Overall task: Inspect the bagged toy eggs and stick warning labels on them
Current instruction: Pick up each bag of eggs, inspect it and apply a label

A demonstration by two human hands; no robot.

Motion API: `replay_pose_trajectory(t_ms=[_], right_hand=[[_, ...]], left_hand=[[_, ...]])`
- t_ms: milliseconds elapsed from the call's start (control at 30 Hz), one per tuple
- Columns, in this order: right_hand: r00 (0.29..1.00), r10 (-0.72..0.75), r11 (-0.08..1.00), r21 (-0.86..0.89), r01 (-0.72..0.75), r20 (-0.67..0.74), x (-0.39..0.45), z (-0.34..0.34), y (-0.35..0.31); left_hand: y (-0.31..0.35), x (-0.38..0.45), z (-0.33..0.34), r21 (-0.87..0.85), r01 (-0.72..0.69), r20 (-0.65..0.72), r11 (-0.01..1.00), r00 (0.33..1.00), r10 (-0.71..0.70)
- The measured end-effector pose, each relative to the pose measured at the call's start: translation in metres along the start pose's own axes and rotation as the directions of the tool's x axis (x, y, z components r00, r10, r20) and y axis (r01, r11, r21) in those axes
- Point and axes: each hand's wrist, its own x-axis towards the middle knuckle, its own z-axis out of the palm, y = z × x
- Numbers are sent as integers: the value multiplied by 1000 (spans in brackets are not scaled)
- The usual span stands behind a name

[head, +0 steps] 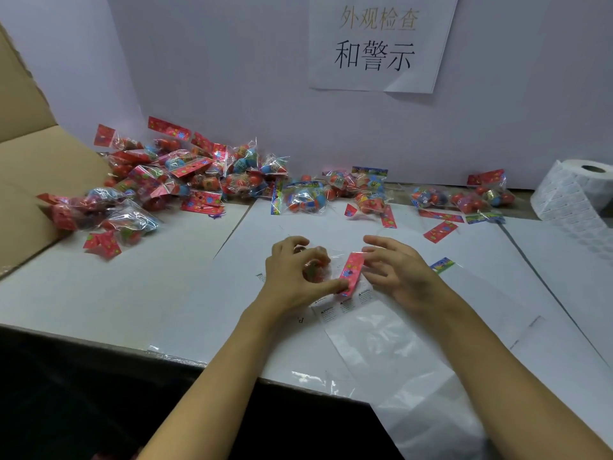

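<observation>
Hands meet at the middle of the white table [99, 293] in the head view, both on one bag [326, 270] of toy eggs. The left hand [295, 273] curls over the clear pouch, fingers cupped round the eggs inside, thumb stretched out to touch the lower end of the bag's red header card [351, 273]. The right hand [394, 267] comes in from the other side, its fingers bent and pinching the card's upper right edge. The bag sits just above a strip of white warning labels [345, 303], whose print is too small to read; the strip rests on a large clear plastic sheet [398, 360] that runs down over the table's near edge.

Behind the hands, a heap of bags [172, 180] lies along the back wall at the left, spilling toward an open cardboard box [30, 167] at the left edge. More bags [335, 190] lie in a looser row at centre, and a smaller group [471, 197] to the right. At the far right stands a label roll [577, 194], its tail trailing down the table. A paper sign [378, 44] with Chinese characters hangs on the wall above.
</observation>
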Motion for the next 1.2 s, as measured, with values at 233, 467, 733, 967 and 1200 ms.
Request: replay_pose_trajectory(t_ms=[233,467,733,967,1200], right_hand=[[994,-48,978,-199,66,96,-4,3,5],[921,-374,927,-57,370,-112,-7,-3,-15],[880,-431,902,-58,429,-197,-4,-12,-19],[564,-823,428,-586,688,62,-20,-5,-19],[346,-854,19,-641,768,389,-29,10,-12]], left_hand=[[-4,8,-10,106,346,-211,932,924,-319],[7,3,-14,5,16,-451,1000,893,-12],[17,-9,-7,-422,38,347,906,930,123],[14,0,-8,-622,71,86,779,996,-21],[16,-1,-8,-594,6,89,804,994,59]])
